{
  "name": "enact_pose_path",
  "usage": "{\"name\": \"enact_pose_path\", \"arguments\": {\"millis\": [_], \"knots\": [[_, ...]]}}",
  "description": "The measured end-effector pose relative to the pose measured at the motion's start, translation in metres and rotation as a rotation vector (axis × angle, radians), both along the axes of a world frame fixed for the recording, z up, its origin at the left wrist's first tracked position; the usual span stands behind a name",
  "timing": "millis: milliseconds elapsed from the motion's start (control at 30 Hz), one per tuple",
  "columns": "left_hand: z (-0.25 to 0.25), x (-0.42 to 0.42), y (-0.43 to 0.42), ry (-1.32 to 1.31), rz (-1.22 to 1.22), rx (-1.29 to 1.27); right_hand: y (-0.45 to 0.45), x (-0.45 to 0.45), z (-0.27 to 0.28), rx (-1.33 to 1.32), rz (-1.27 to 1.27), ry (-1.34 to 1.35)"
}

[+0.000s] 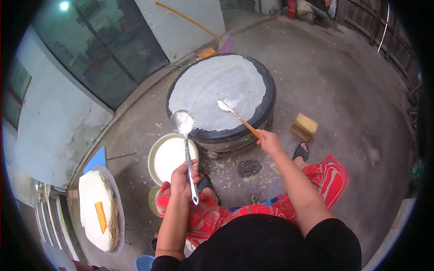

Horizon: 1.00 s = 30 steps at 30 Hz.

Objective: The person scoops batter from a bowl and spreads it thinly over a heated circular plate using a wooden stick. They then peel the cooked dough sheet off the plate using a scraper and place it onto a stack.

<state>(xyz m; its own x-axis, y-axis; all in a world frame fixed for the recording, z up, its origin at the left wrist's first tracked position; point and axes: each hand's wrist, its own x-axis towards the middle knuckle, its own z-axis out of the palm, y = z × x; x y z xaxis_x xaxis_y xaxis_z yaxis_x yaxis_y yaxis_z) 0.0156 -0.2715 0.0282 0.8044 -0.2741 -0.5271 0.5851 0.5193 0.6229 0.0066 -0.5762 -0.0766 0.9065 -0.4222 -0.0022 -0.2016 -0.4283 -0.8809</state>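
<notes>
My left hand (181, 179) is closed around the handle of a metal ladle (183, 123), whose bowl is coated with white batter. Wrapped round a wooden handle, my right hand (270, 142) holds a spatula (246, 125) with a white lump at its far end. That end touches a thin white sheet of batter (208, 86) spread over a round black griddle (269, 101). Below the ladle's bowl, a pale basin (152, 156) of white batter stands beside the griddle.
At the left, an orange scraper (101, 217) lies on a thick stack of pale flat sheets (90, 194). A yellowish block (304, 126) sits on the floor right of the griddle. A yellow pole (185, 16) leans at the back wall; a blue bucket (144, 262) is low left.
</notes>
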Motion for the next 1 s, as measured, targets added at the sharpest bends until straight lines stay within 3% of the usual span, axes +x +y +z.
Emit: {"name": "enact_pose_path", "arguments": {"millis": [133, 367, 467, 567, 633, 700, 767, 800, 833, 900, 967, 1000], "knots": [[-0.003, 0.004, -0.022, -0.064, -0.036, 0.162, 0.004, -0.008, -0.009, -0.056, -0.167, 0.086], [-0.025, 0.036, -0.062, -0.080, -0.095, 0.336, 0.037, -0.010, -0.003, 0.052, -0.015, -0.036], [-0.035, 0.046, -0.078, -0.103, -0.091, 0.415, 0.037, -0.011, -0.014, 0.026, -0.114, -0.054], [-0.053, 0.058, -0.093, -0.155, -0.093, 0.519, 0.061, -0.010, -0.017, -0.020, -0.123, 0.086], [-0.061, 0.062, -0.101, -0.112, -0.079, 0.546, 0.084, -0.001, -0.029, 0.105, -0.028, 0.089], [-0.058, 0.069, -0.097, -0.064, -0.118, 0.485, 0.088, -0.003, 0.005, 0.134, 0.024, 0.085], [-0.043, 0.075, -0.078, 0.275, 0.079, -0.088, 0.077, -0.009, 0.012, 0.034, 0.053, -0.033], [-0.033, 0.075, -0.057, 0.340, -0.082, -0.481, 0.070, -0.011, 0.014, -0.068, 0.082, -0.151], [-0.025, 0.074, -0.046, 0.453, -0.078, -0.772, 0.064, -0.009, 0.016, -0.070, 0.082, -0.153], [-0.013, 0.067, -0.032, 0.432, -0.107, -1.032, 0.052, -0.004, 0.019, 0.215, -0.089, -0.233], [0.003, 0.060, -0.020, 0.380, -0.144, -1.115, 0.029, 0.009, -0.008, 0.016, -0.228, -0.295], [0.012, 0.057, -0.013, 0.361, -0.135, -1.113, 0.026, 0.009, -0.007, -0.024, -0.296, -0.129]]}}
